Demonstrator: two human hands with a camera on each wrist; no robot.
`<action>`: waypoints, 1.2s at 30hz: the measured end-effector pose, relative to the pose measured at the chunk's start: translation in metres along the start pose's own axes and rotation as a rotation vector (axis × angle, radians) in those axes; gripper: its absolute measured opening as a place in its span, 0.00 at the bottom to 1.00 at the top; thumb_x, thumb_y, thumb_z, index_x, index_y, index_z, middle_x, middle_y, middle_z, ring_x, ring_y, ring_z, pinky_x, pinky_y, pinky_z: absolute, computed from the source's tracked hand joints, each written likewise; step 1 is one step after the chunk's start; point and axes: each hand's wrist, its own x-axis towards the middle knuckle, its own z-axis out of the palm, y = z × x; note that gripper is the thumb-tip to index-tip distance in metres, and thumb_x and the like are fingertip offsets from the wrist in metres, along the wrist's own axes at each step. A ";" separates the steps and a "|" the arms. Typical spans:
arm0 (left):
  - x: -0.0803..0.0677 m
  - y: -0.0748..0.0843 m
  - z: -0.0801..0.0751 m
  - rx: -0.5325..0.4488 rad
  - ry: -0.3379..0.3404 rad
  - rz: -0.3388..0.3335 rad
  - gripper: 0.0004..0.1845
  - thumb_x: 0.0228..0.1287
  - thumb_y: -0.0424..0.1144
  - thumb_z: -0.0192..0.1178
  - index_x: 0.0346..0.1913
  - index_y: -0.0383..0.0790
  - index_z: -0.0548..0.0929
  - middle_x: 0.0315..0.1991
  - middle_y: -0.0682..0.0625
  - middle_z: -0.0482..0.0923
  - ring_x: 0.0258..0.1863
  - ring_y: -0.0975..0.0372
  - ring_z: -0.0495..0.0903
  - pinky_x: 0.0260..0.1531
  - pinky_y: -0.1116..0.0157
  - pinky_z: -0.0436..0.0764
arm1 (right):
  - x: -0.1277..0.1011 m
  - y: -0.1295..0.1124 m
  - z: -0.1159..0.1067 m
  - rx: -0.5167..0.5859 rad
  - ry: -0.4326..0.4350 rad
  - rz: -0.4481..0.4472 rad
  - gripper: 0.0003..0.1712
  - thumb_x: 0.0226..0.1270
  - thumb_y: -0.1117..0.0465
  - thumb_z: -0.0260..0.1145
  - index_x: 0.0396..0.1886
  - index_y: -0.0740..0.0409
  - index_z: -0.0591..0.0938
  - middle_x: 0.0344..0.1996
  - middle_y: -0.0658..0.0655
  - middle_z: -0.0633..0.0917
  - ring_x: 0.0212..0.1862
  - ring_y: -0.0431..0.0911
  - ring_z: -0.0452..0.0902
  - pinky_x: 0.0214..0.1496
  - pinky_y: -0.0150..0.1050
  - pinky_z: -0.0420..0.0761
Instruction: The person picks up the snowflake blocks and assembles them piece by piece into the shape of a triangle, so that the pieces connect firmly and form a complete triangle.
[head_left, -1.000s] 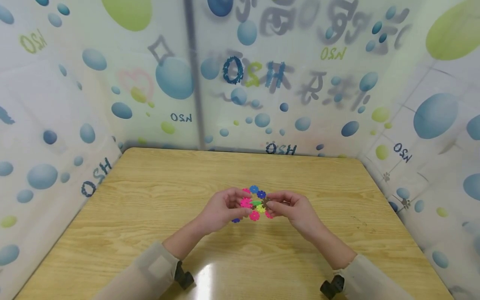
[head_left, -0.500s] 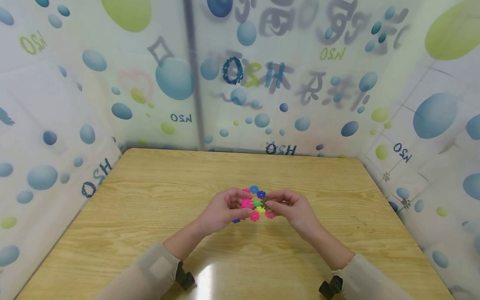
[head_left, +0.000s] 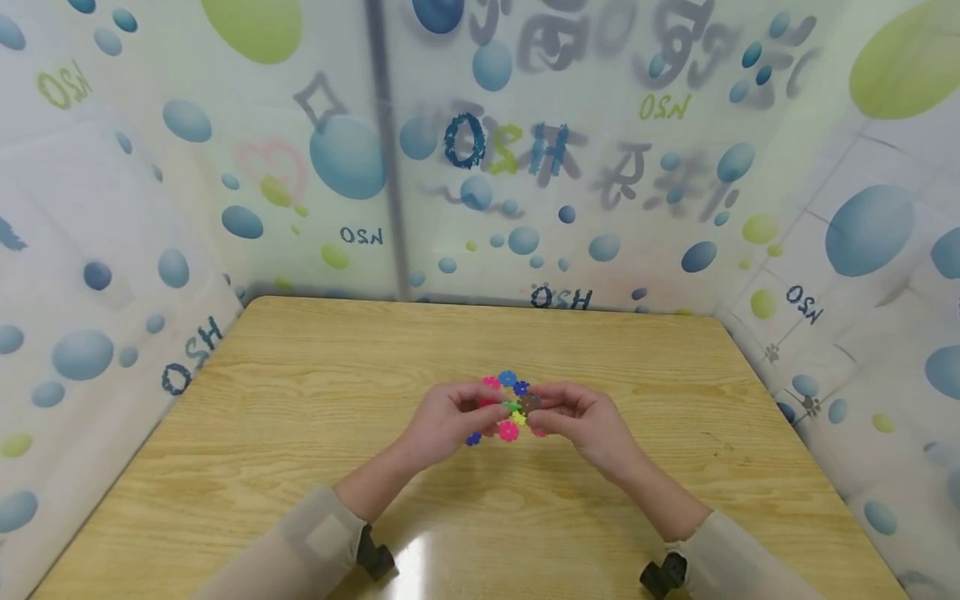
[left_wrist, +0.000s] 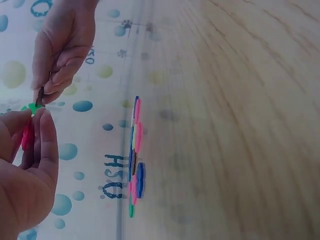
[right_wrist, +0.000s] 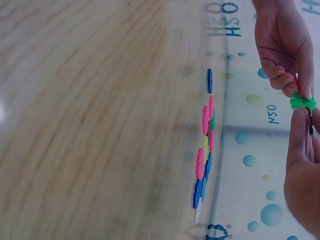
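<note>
Above the wooden table my two hands face each other around small plastic snowflake discs. My left hand [head_left: 442, 423] pinches a pink snowflake disc [left_wrist: 27, 136], mostly covered by its fingers in the head view. A brown snowflake disc [head_left: 530, 403] is pinched between the thumb and fingers of my right hand [head_left: 592, 427]. Between the two sits a green snowflake disc [right_wrist: 303, 102], edge-on in the head view and meeting both the pink and the brown one. My left fingertips reach right to the green disc's edge.
Loose snowflake discs lie on the wooden table [head_left: 480, 517] beneath the hands, among them a light blue disc [head_left: 507, 378], a pink disc [head_left: 508, 431] and a dark blue disc [head_left: 473, 438]. Printed curtains [head_left: 480, 250] surround the table's back and sides.
My left hand has shifted slightly right, its fingertips closing over the pink disc toward the green one. In my right hand the brown disc has turned to show more of its face.
</note>
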 end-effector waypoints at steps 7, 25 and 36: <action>-0.001 0.005 0.001 0.001 0.021 -0.023 0.10 0.75 0.39 0.72 0.52 0.40 0.94 0.40 0.37 0.92 0.35 0.61 0.90 0.47 0.43 0.92 | -0.002 0.002 -0.002 -0.026 -0.008 -0.003 0.22 0.73 0.58 0.78 0.62 0.62 0.88 0.50 0.61 0.93 0.47 0.46 0.94 0.55 0.41 0.92; 0.000 0.004 0.006 -0.060 0.036 -0.032 0.11 0.75 0.38 0.72 0.52 0.34 0.94 0.38 0.38 0.92 0.34 0.62 0.91 0.43 0.62 0.92 | -0.004 0.001 0.008 0.154 0.053 -0.041 0.18 0.71 0.71 0.76 0.55 0.78 0.85 0.44 0.52 0.95 0.45 0.44 0.95 0.51 0.46 0.93; -0.001 0.006 0.008 -0.126 0.054 -0.037 0.12 0.76 0.36 0.71 0.53 0.31 0.92 0.43 0.30 0.91 0.34 0.63 0.92 0.45 0.61 0.93 | -0.005 0.004 0.017 0.194 0.104 -0.038 0.21 0.73 0.70 0.75 0.61 0.75 0.85 0.39 0.52 0.95 0.44 0.46 0.95 0.51 0.45 0.93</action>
